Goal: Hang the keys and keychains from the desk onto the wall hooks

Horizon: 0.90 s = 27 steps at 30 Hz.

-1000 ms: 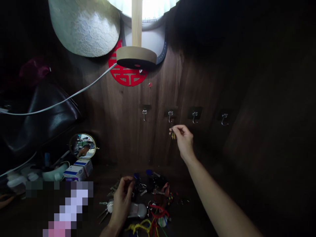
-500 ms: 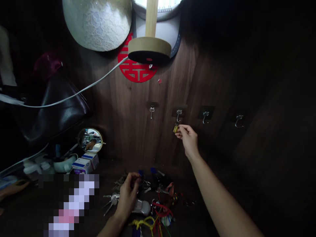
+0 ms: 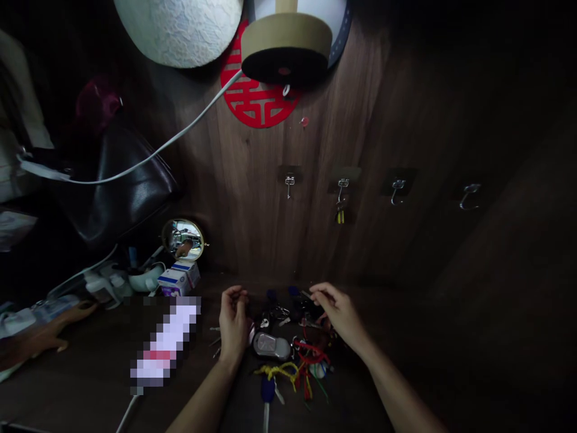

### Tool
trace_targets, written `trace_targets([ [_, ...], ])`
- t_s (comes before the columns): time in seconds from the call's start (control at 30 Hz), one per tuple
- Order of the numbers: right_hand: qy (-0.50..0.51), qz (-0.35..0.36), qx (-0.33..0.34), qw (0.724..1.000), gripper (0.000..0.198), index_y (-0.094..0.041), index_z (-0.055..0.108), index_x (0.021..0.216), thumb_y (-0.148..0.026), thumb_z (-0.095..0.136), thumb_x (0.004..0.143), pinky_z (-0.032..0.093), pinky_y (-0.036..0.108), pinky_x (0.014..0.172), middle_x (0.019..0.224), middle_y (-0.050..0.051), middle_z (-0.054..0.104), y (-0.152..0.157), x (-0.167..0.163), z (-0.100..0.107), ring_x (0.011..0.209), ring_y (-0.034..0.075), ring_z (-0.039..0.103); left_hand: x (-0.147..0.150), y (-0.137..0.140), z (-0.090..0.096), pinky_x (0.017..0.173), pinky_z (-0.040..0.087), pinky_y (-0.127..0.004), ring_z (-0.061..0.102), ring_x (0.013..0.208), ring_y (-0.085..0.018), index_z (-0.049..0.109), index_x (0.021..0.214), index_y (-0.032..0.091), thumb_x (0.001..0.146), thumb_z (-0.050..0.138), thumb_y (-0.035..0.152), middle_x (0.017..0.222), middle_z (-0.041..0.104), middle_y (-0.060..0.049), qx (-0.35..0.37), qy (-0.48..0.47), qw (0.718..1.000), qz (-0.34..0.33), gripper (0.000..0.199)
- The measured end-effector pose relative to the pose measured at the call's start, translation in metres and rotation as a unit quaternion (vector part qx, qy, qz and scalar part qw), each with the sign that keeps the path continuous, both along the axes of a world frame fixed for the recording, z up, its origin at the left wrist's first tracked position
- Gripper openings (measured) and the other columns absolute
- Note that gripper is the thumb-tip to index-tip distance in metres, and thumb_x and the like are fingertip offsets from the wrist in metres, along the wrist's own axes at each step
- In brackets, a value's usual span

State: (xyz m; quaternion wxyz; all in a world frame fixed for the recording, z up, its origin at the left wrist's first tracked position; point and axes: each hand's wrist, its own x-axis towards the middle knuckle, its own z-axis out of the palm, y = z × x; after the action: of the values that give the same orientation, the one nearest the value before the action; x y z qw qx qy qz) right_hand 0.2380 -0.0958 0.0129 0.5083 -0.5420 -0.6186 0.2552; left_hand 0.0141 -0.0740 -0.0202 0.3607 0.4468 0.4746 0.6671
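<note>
My left hand (image 3: 233, 328) is low over the left of a pile of keys, its fingers curled in; whatever lies inside them is hidden. My right hand (image 3: 340, 313) reaches over the right of the pile, thumb and fingers a little apart beside a key with a blue head (image 3: 294, 291). Between the hands lie a silver-grey car key fob (image 3: 271, 346), red cords (image 3: 311, 350), a yellow braided cord (image 3: 277, 371) and a blue key tag (image 3: 267, 390). On the wall, a small yellow-and-black keychain (image 3: 340, 216) hangs from the second metal hook (image 3: 343, 186).
Other wall hooks (image 3: 289, 183) stand in the same row. A lamp (image 3: 286, 45) overhangs the back, in front of a red paper cutout (image 3: 261, 114). At left are a round mirror (image 3: 184, 239), small boxes (image 3: 178, 279), a black bag (image 3: 130, 174) and a pixelated oblong (image 3: 166, 343).
My right hand has let go of the yellow keychain, which now hangs on the second hook, and has dropped to the keys. The view has shifted slightly; my left hand stays by the pile.
</note>
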Motion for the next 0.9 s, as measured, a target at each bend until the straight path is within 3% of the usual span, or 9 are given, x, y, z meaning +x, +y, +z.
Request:
trace_targets([
  [0.07, -0.076, 0.027, -0.012, 0.997, 0.025, -0.023, 0.063, 0.088, -0.04, 0.045, 0.084, 0.049, 0.028, 0.06, 0.083, 0.004, 0.068, -0.009, -0.006, -0.008, 0.077, 0.019, 0.063, -0.004, 0.003, -0.002, 0.072, 0.046, -0.026, 0.058, 0.08, -0.015, 0.05, 0.093, 0.02, 0.077, 0.052, 0.028, 0.087, 0.059, -0.003, 0.004, -0.002, 1.0, 0.014, 0.018],
  [0.23, -0.253, 0.043, 0.033, 0.966, 0.021, -0.027, 0.064, 0.09, -0.027, 0.043, 0.087, 0.043, 0.035, 0.08, 0.09, 0.001, 0.068, -0.018, -0.01, -0.02, 0.087, 0.019, 0.061, -0.013, 0.008, -0.004, 0.074, 0.047, -0.028, 0.059, 0.081, -0.015, 0.05, 0.094, 0.019, 0.077, 0.048, 0.023, 0.09, 0.06, -0.004, 0.018, 0.006, 0.999, 0.03, 0.018],
  [0.37, -0.289, 0.013, 0.044, 0.956, 0.023, -0.026, 0.064, 0.091, -0.024, 0.041, 0.086, 0.042, 0.035, 0.08, 0.092, 0.002, 0.067, -0.012, 0.0, -0.031, 0.089, 0.019, 0.061, -0.016, 0.006, -0.003, 0.078, 0.046, -0.031, 0.06, 0.086, -0.018, 0.056, 0.094, 0.02, 0.079, 0.045, 0.023, 0.092, 0.064, -0.005, 0.029, 0.122, 0.992, 0.017, 0.019],
  [0.43, -0.299, -0.017, 0.043, 0.953, 0.023, -0.025, 0.063, 0.09, -0.024, 0.041, 0.085, 0.042, 0.035, 0.08, 0.092, 0.002, 0.067, -0.008, 0.009, -0.036, 0.089, 0.019, 0.061, -0.014, 0.003, -0.002, 0.083, 0.044, -0.033, 0.059, 0.091, -0.02, 0.061, 0.095, 0.021, 0.08, 0.045, 0.022, 0.094, 0.066, -0.005, 0.052, 0.234, 0.971, -0.024, 0.022],
  [0.53, -0.308, -0.057, 0.04, 0.949, 0.023, -0.025, 0.063, 0.089, -0.024, 0.04, 0.084, 0.043, 0.034, 0.079, 0.092, 0.002, 0.068, -0.003, 0.024, -0.042, 0.089, 0.019, 0.062, -0.008, -0.004, 0.0, 0.09, 0.039, -0.037, 0.056, 0.1, -0.022, 0.061, 0.105, 0.025, 0.083, 0.046, 0.023, 0.103, 0.066, -0.005, 0.093, 0.379, 0.916, -0.097, 0.027],
  [0.67, -0.314, -0.103, 0.022, 0.944, 0.022, -0.025, 0.063, 0.087, -0.025, 0.041, 0.083, 0.044, 0.033, 0.076, 0.091, 0.002, 0.068, -0.001, 0.042, -0.045, 0.088, 0.02, 0.062, -0.002, -0.012, 0.002, 0.094, 0.034, -0.04, 0.052, 0.108, -0.023, 0.064, 0.104, 0.028, 0.084, 0.047, 0.027, 0.114, 0.063, -0.004, 0.109, 0.487, 0.853, -0.156, 0.026],
  [0.9, -0.338, -0.166, -0.002, 0.926, 0.02, -0.026, 0.061, 0.084, -0.025, 0.041, 0.083, 0.044, 0.032, 0.07, 0.088, 0.001, 0.07, -0.001, 0.059, -0.045, 0.083, 0.021, 0.063, -0.001, -0.011, 0.001, 0.086, 0.037, -0.039, 0.056, 0.095, -0.023, 0.067, 0.087, 0.023, 0.085, 0.045, 0.028, 0.095, 0.067, -0.006, 0.095, 0.546, 0.823, -0.127, 0.023],
])
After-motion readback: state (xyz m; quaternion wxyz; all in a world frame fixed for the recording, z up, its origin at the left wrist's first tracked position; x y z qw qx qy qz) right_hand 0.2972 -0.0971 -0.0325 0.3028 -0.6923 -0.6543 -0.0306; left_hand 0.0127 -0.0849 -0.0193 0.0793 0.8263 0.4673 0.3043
